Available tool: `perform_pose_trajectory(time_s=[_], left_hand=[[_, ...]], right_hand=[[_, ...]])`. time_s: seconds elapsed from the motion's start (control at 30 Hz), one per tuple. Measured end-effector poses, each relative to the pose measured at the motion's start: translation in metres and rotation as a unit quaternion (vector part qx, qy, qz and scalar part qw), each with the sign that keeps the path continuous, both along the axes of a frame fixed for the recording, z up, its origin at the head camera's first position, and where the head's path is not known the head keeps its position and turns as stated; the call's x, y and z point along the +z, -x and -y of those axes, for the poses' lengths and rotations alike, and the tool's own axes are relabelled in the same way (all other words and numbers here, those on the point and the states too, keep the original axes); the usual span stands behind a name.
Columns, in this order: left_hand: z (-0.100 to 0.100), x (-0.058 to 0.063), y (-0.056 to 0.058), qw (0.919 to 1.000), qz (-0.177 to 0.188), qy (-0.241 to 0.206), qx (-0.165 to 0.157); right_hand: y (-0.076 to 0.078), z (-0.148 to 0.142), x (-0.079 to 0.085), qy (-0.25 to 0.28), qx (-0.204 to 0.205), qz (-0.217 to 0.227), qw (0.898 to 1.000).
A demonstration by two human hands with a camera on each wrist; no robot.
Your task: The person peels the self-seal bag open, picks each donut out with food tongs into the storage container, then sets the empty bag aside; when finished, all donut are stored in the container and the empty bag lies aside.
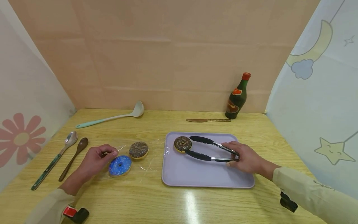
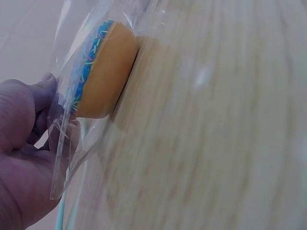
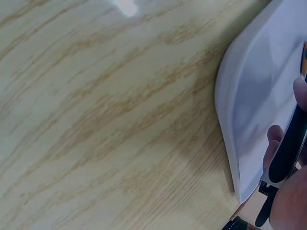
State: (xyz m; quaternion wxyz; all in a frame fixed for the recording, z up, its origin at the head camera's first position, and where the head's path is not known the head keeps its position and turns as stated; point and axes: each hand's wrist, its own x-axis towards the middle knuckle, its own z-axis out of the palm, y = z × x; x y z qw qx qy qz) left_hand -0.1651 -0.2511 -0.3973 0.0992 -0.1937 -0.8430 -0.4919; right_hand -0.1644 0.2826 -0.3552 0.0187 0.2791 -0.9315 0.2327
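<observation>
My left hand point(image 1: 96, 160) pinches the edge of a clear plastic bag point(image 2: 60, 158) at its open end. Inside the bag lie a blue-iced doughnut point(image 1: 119, 165) with sprinkles and a chocolate doughnut point(image 1: 139, 150). In the left wrist view the blue doughnut shows its tan underside through the film. My right hand point(image 1: 243, 157) grips black-and-steel tongs point(image 1: 205, 156) over a pale lilac tray point(image 1: 207, 177). The tongs are spread apart, tips pointing left. One tip reaches the lower right edge of another chocolate doughnut point(image 1: 183, 144), which sits on the tray's upper left part.
Left of the bag lie a wooden spoon point(image 1: 73, 160) and a green-handled metal spoon point(image 1: 53, 161). A ladle point(image 1: 117, 116) rests toward the back left. Behind the tray are a brown knife point(image 1: 207, 120) and a green bottle point(image 1: 237, 99) with a red cap.
</observation>
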Motion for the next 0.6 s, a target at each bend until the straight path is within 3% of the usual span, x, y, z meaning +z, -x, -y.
perform_pose_trajectory(time_s=[0.3, 0.6], left_hand=[[0.001, 0.0, 0.001, 1.0, 0.001, -0.005, -0.007], [0.001, -0.002, 0.001, 1.0, 0.003, -0.002, -0.001]], right_hand=[[-0.004, 0.004, 0.006, 0.043, 0.004, 0.007, 0.999], [-0.015, 0.042, 0.01, 0.066, 0.071, 0.015, 0.995]])
